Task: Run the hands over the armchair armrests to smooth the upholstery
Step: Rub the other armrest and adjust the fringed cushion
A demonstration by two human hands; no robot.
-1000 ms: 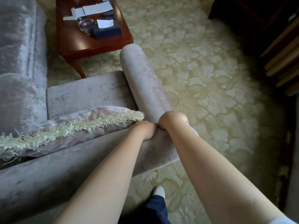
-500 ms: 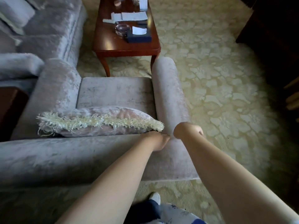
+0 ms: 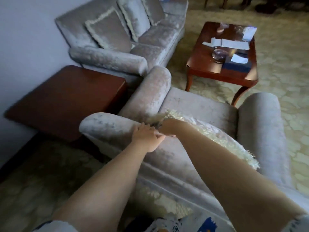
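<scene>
Laying straight fingers [image 3: 142, 127] on armchair [image 3: 197, 106] back just behind armrest [image 3: 151, 92], left hand [image 3: 147, 138] is pressing; right hand [image 3: 167, 127] beside it, fingers hidden, grip unclear.

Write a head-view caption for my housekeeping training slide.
Behind a grey armchair, the left hand rests on its back; the right hand dips beside the fringed cushion.
</scene>
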